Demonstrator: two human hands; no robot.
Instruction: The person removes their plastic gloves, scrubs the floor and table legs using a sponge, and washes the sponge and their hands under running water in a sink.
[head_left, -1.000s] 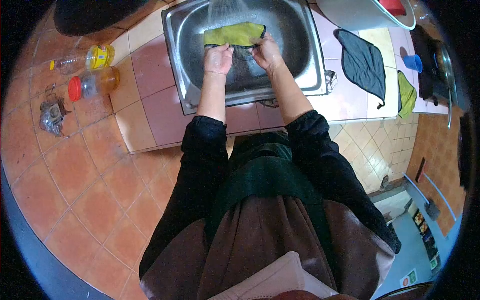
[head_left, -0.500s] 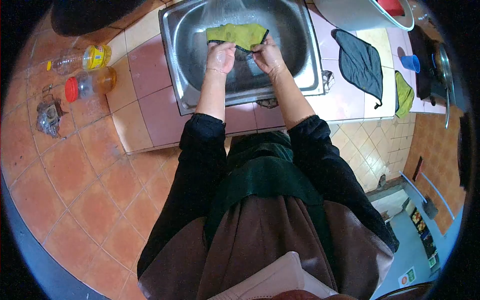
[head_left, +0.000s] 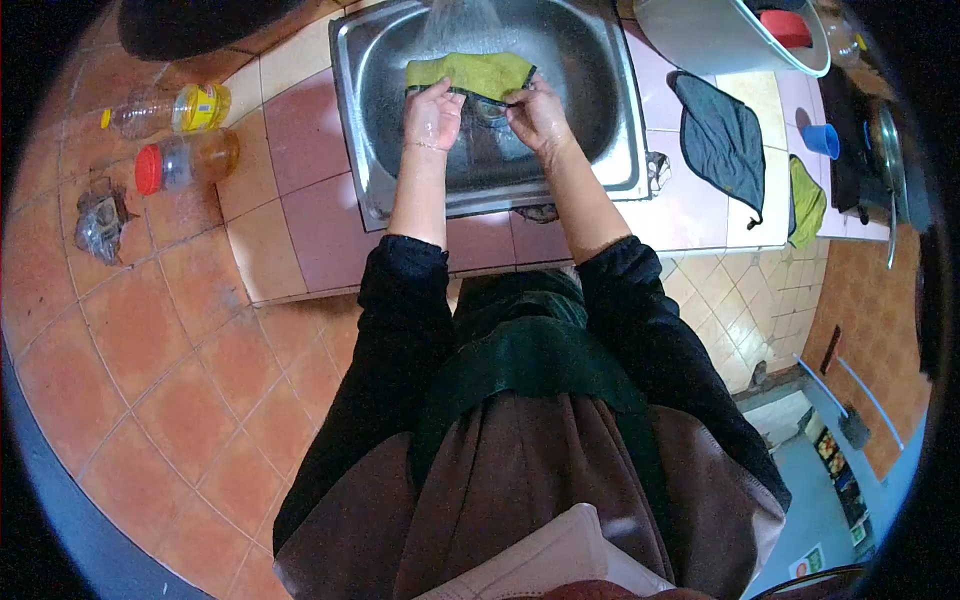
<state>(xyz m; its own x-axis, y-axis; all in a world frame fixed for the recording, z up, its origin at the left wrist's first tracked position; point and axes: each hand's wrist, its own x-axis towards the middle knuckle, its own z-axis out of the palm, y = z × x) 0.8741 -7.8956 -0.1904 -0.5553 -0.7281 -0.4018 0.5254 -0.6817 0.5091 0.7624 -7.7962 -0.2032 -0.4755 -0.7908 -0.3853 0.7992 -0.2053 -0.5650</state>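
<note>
A yellow-green cleaning cloth (head_left: 475, 75) with a dark edge is stretched between my two hands over the metal sink (head_left: 600, 150). My left hand (head_left: 434, 117) pinches its near left edge, thumb on top. The near right corner is gripped by my right hand (head_left: 538, 114). Running water (head_left: 460, 22) falls at the top of the sink, just behind the cloth. Both hands look wet. Below the cloth, part of the drain (head_left: 490, 110) shows on the sink floor.
Right of the sink lie a dark grey cloth (head_left: 722, 140), a blue cup (head_left: 821, 140) and another green cloth (head_left: 806, 200). A large pale tub (head_left: 690, 40) stands at the upper right. Leftward are a red-lidded jar (head_left: 185, 163) and a yellow-labelled bottle (head_left: 200, 107).
The view has shifted slightly. My left hand has turned and its thumb now lies higher on the cloth. Both hands keep hold of the cloth.
</note>
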